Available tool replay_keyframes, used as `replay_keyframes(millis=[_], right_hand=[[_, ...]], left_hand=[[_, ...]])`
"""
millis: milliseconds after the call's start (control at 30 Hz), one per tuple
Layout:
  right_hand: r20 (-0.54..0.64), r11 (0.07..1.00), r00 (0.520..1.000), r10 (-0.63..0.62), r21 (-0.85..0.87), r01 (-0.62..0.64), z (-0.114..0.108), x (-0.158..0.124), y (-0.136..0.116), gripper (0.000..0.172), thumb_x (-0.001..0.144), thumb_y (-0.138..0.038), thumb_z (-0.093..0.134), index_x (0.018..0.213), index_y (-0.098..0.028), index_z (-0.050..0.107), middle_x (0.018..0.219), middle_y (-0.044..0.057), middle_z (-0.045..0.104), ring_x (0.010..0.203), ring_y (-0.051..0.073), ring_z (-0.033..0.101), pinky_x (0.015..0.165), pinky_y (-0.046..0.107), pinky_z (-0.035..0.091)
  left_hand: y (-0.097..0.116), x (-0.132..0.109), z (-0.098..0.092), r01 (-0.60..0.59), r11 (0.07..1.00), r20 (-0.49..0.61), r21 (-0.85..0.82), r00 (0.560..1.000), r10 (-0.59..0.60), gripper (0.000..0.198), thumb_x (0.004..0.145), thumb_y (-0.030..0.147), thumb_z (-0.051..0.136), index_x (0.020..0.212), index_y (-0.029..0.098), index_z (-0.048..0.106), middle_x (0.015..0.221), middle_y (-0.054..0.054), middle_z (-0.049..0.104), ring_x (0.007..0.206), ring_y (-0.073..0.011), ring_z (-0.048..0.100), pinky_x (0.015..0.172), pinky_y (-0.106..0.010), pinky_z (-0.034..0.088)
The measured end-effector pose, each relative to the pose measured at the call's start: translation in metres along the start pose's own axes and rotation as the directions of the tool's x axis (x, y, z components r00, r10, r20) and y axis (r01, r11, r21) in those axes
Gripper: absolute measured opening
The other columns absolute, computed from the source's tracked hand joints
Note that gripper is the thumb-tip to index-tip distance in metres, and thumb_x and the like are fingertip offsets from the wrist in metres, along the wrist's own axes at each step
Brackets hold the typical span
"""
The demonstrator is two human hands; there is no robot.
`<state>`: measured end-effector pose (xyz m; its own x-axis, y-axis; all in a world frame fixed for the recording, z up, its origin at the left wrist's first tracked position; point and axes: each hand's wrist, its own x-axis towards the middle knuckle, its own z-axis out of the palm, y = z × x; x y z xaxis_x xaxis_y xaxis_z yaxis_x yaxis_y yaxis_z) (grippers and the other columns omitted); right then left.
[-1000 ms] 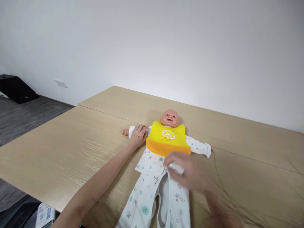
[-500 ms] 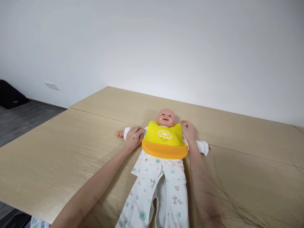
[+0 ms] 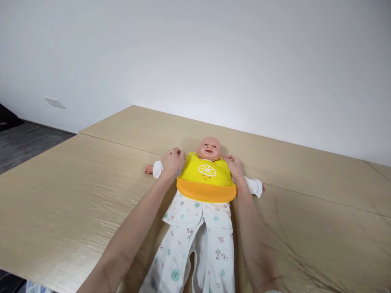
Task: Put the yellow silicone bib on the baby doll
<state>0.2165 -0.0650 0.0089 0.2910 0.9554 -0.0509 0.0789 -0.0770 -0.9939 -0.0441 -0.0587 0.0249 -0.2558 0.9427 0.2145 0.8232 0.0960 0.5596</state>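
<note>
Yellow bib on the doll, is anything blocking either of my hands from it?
Nothing visible is. Your right hand is at one upper corner of the yellow bib; your left hand is beside the other, though contact is unclear.

Doll [image 3: 209,154] flat on its back on table [image 3: 70,195], head [image 3: 209,145] twd wall [image 3: 244,73] behind. Bib [image 3: 207,171] lies over top [image 3: 183,209]; pants [image 3: 220,244] below, nearer cam. L hand [image 3: 172,160] at bib's upper L edge, R hand [image 3: 233,166] at upper R; head btwn & just beyond. Sleeves [image 3: 255,186] stick out past hands, L & R. Plate [image 3: 55,102] on wall, far L, above floor [image 3: 36,142].
</note>
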Motion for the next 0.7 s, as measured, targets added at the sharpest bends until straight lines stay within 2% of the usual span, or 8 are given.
replay_keyframes(millis=[100, 233, 367, 433, 533, 600, 700], right_hand=[[-0.016, 0.999, 1.0, 0.0, 0.052, 0.0, 0.003, 0.0, 0.005, 0.029, 0.068, -0.038, 0.07, 0.068, -0.018, 0.048, 0.06, -0.005, 0.046, 0.061, 0.009, 0.04, 0.061, 0.028, 0.029], [-0.016, 0.992, 1.0, -0.001, 0.128, 0.003, 0.005, 0.001, 0.008, 0.026, 0.061, -0.03, 0.068, 0.069, -0.018, 0.046, 0.062, -0.006, 0.044, 0.061, 0.008, 0.039, 0.06, 0.027, 0.029], [-0.042, 0.983, 0.999, -0.016, 0.181, 0.023, 0.005, -0.001, 0.004, 0.02, 0.06, -0.026, 0.06, 0.073, -0.019, 0.046, 0.068, -0.005, 0.046, 0.065, 0.009, 0.043, 0.063, 0.026, 0.032], [-0.044, 0.982, 0.999, -0.002, 0.191, 0.011, 0.006, -0.003, 0.0, 0.021, 0.061, -0.027, 0.057, 0.079, -0.018, 0.053, 0.071, -0.004, 0.051, 0.068, 0.011, 0.047, 0.065, 0.027, 0.035], [-0.022, 0.981, 1.0, 0.022, 0.194, -0.018, 0.007, -0.004, -0.005, 0.032, 0.06, -0.03, 0.056, 0.089, -0.016, 0.062, 0.074, -0.001, 0.058, 0.07, 0.014, 0.051, 0.066, 0.028, 0.037], [-0.032, 0.978, 0.999, 0.013, 0.209, -0.006, 0.007, -0.003, -0.004, 0.032, 0.059, -0.03, 0.056, 0.087, -0.015, 0.063, 0.076, 0.0, 0.06, 0.072, 0.014, 0.051, 0.067, 0.028, 0.037], [-0.105, 0.968, 0.994, -0.018, 0.246, 0.043, 0.008, 0.0, 0.001, 0.029, 0.059, -0.032, 0.056, 0.082, -0.016, 0.06, 0.078, 0.001, 0.059, 0.075, 0.013, 0.05, 0.067, 0.027, 0.038]], left_hand=[[0.014, 0.01, 0.008, 0.023, 0.999, 0.091, -0.049, 0.996, -0.019, 0.027, 0.085, 0.037, 0.051, 0.079, 0.02, 0.071, 0.089, -0.015, 0.075, 0.088, -0.0324, 0.068, 0.074, -0.037, 0.047], [0.017, 0.012, 0.023, 0.005, 0.991, 0.191, -0.132, 0.981, 0.021, 0.028, 0.084, 0.04, 0.053, 0.07, 0.02, 0.067, 0.08, -0.013, 0.073, 0.083, -0.0293, 0.067, 0.069, -0.033, 0.045], [0.012, 0.011, 0.031, -0.004, 0.965, 0.158, -0.262, 0.986, 0.047, 0.025, 0.083, 0.041, 0.057, 0.069, 0.021, 0.062, 0.074, -0.008, 0.069, 0.076, -0.0237, 0.063, 0.065, -0.031, 0.041], [0.009, 0.011, 0.033, 0.007, 0.936, 0.144, -0.352, 0.988, 0.047, 0.029, 0.081, 0.045, 0.06, 0.065, 0.022, 0.055, 0.066, -0.002, 0.061, 0.069, -0.02, 0.058, 0.062, -0.029, 0.039], [0.005, 0.011, 0.038, 0.055, 0.872, 0.193, -0.487, 0.98, 0.046, 0.031, 0.075, 0.041, 0.065, 0.06, 0.023, 0.045, 0.057, 0.004, 0.046, 0.06, -0.015, 0.048, 0.056, -0.026, 0.033], [0.002, 0.011, 0.041, 0.083, 0.811, 0.212, -0.579, 0.976, 0.051, 0.027, 0.072, 0.035, 0.065, 0.061, 0.022, 0.043, 0.058, 0.006, 0.043, 0.057, -0.0127, 0.044, 0.054, -0.025, 0.031], [0.001, 0.011, 0.045, 0.106, 0.726, 0.203, -0.68, 0.978, 0.048, 0.021, 0.068, 0.028, 0.063, 0.064, 0.022, 0.044, 0.06, 0.007, 0.042, 0.055, -0.0109, 0.041, 0.053, -0.024, 0.031]])
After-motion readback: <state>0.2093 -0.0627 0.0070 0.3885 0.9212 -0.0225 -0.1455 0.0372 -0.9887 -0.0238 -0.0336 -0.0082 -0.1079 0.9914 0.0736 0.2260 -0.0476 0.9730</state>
